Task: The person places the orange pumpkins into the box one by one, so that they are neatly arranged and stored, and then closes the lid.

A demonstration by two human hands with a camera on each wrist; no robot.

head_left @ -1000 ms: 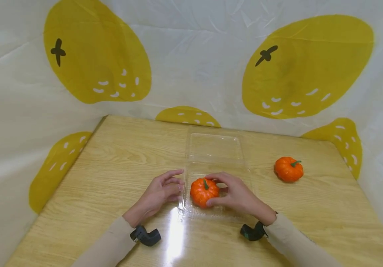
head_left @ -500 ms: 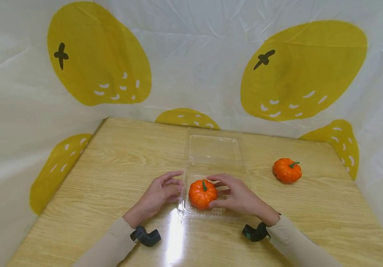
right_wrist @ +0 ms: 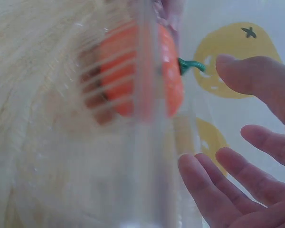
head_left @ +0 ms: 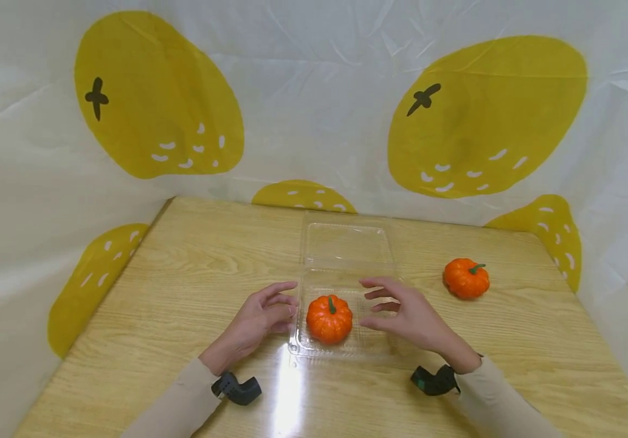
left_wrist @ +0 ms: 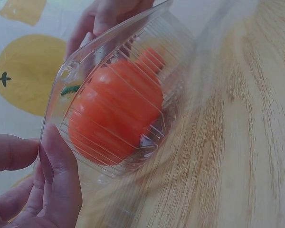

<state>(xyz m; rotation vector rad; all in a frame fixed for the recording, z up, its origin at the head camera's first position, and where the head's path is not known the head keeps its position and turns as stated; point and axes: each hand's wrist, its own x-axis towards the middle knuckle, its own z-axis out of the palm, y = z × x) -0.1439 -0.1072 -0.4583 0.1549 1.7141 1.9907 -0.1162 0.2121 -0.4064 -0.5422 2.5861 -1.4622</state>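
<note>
An orange toy pumpkin [head_left: 329,320] with a green stem sits in the left part of a clear plastic clamshell box [head_left: 376,348], whose lid [head_left: 349,243] lies folded back behind it. My left hand [head_left: 259,319] is at the box's left edge. In the left wrist view, its thumb and fingers [left_wrist: 61,166] pinch the rim, and the pumpkin shows through the ribbed wall. Over the box's right part, my right hand [head_left: 407,313] holds nothing. Its fingers [right_wrist: 204,183] are spread and apart from the pumpkin in the right wrist view.
A second orange pumpkin [head_left: 465,278] rests on the wooden table [head_left: 210,243], to the right of the box. Behind and along the left side hangs a white cloth [head_left: 314,109] printed with big yellow fruits.
My right hand has let go of the pumpkin and drawn back to the right. The pumpkin stays in the box, and my left hand keeps its place at the left rim.
</note>
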